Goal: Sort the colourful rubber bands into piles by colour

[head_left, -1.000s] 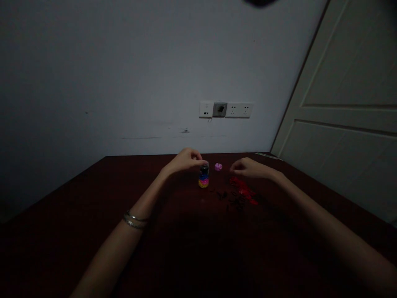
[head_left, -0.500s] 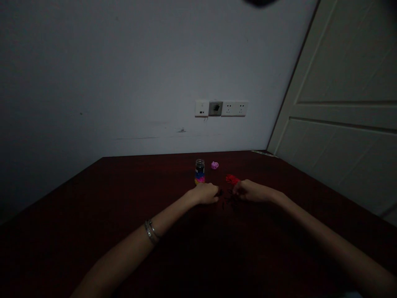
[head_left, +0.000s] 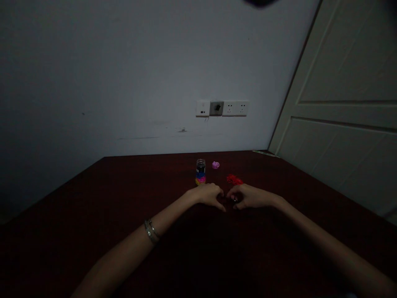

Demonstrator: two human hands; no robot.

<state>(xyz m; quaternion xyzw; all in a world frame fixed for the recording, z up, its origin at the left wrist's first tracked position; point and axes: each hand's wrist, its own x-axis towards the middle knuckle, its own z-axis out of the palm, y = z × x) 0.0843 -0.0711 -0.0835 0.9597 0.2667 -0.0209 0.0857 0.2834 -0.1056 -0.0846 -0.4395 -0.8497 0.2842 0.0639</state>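
Note:
Both hands rest on the dark red table, facing each other with only a small gap between them. My left hand (head_left: pixel 211 195) has its thumb and fingers apart in a curve, with nothing visible gripped. Curved the same way, my right hand (head_left: pixel 246 196) keeps its thumb and index finger apart. The small dark bits seen between the hands earlier are now hard to make out in the shadow. Behind my left hand stands an uncapped clear jar (head_left: pixel 201 171) with black, blue, pink and yellow layers. A heap of thin red strands (head_left: pixel 234 179) lies just beyond my right hand.
A small pink lid-like piece (head_left: pixel 215 165) lies behind, right of the jar. The table (head_left: pixel 149 169) runs up to a grey wall (head_left: pixel 139 82) with sockets (head_left: pixel 235 108). A white panelled door (head_left: pixel 344 99) borders the right side.
My right hand has moved slightly left and down, closer to my left hand. The fingers and thumbs of both hands have spread around the spot where the dark bits lay.

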